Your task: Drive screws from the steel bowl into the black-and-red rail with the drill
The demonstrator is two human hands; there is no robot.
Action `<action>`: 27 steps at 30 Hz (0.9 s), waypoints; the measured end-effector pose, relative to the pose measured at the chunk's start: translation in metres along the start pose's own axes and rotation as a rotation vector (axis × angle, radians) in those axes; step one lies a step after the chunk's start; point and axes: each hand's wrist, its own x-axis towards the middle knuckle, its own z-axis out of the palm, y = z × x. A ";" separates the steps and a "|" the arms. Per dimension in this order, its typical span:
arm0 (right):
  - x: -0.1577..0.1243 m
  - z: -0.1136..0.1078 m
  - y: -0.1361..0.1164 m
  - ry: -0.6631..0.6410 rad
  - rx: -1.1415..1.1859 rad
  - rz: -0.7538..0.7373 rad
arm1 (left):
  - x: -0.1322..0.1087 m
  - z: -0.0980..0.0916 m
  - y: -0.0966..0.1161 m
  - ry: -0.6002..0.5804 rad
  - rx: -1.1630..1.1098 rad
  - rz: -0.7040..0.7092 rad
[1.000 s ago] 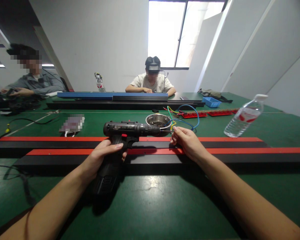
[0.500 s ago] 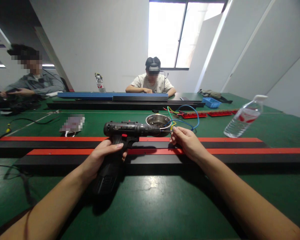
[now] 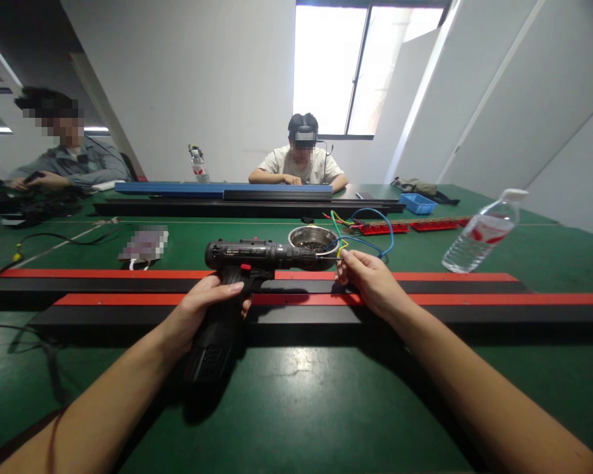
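My left hand is wrapped round the grip of a black cordless drill, which lies sideways in front of me with its chuck to the right. A long thin bit sticks out of the chuck. At the bit's tip, my right hand pinches thumb and forefinger together; whatever small piece may be between them is hidden. Under both hands run two long black bars with red top strips, a front bar and a rear bar. Just behind the chuck stands a metal bowl of small dark pieces, probably screws.
A water bottle leans at the right. Blue, green and yellow wires lead to red strips. Farther back are a blue tray and long dark profiles. Two people sit beyond; cables lie left.
My hands and the drill stay almost still. The person at the left has shifted their hands slightly.
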 end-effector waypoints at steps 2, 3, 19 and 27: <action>-0.001 0.001 -0.001 0.009 0.004 -0.004 | 0.000 0.000 0.000 0.009 0.003 0.000; -0.001 0.001 -0.001 0.009 0.012 -0.001 | 0.000 0.000 0.000 0.013 0.005 0.002; -0.002 0.001 0.000 -0.014 0.024 -0.001 | 0.003 -0.005 0.000 -0.036 0.026 0.003; -0.002 0.001 0.000 -0.026 0.047 0.017 | 0.004 -0.006 0.000 -0.034 0.031 -0.002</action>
